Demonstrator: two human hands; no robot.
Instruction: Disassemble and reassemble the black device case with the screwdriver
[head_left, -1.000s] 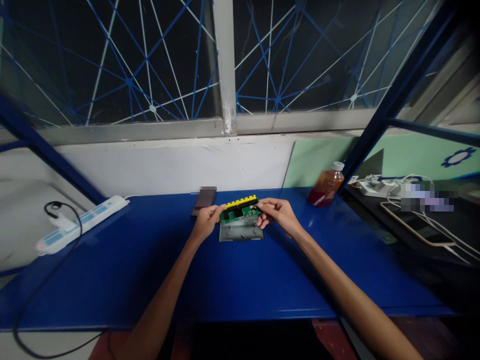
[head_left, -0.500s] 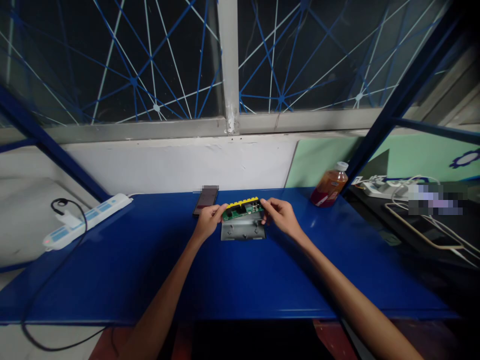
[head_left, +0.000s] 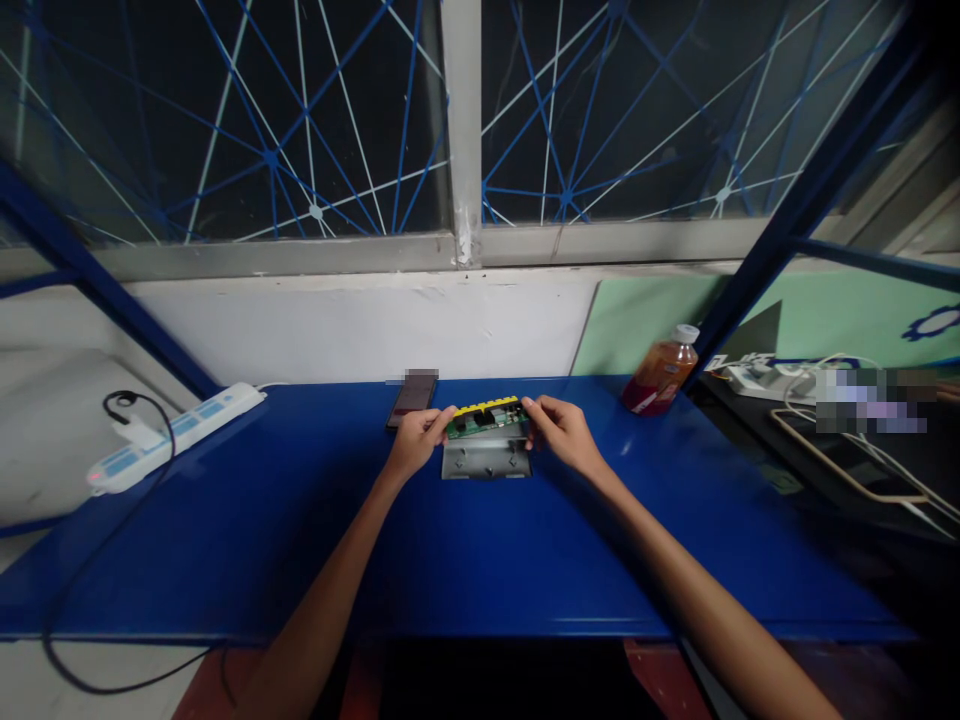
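Lowered slightly since before, the green circuit board [head_left: 486, 421] sat over the grey housing [head_left: 486, 459] on the blue table [head_left: 300, 540]. Left hand [head_left: 412, 446] and right hand [head_left: 561, 433] pinched its ends. A dark window rose behind.

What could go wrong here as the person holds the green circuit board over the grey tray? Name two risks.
Both hands, left hand and right hand, pinch the circuit board only at its ends, so it might slip onto the grey tray. The drink bottle stands close by; a knock might spill it.
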